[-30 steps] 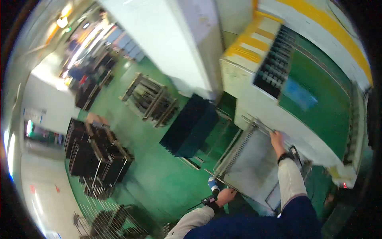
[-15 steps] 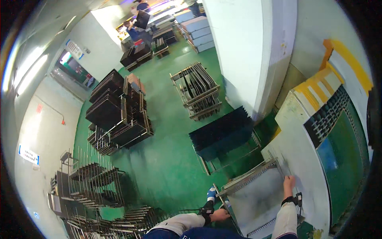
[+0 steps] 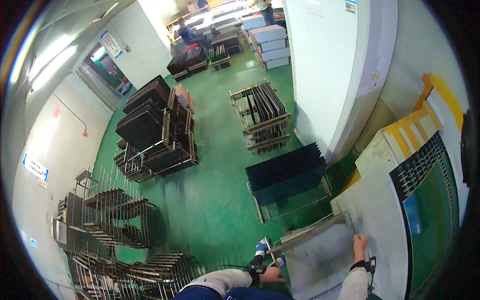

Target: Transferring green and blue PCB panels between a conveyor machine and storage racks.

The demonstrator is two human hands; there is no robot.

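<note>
Right in front of me at the lower right stands a metal rack (image 3: 309,234) with toothed rails. A grey flat panel (image 3: 320,262) fills its top, its near end cut off by the picture's edge. My right hand (image 3: 360,243) is closed around the bar at the rack's right side, beside the pale machine. On the opposite side, my left hand (image 3: 272,274) is closed at the rack's left bar, its fingertips partly hidden. Just beyond the rack, a row of dark blue panels (image 3: 286,175) stands upright in another wire rack (image 3: 295,211).
A pale machine (image 3: 375,215) with a dark-edged opening borders my right. Racks of dark panels (image 3: 145,125) stand left of the aisle, another rack (image 3: 260,115) ahead. Empty-looking metal racks (image 3: 115,210) line the left. A white pillar (image 3: 320,65) and people (image 3: 190,35) are farther back.
The rack in my hands has come slightly nearer to me, both hands staying on it. My view has shifted a little. At the back, a person no longer holds up a dark panel.
</note>
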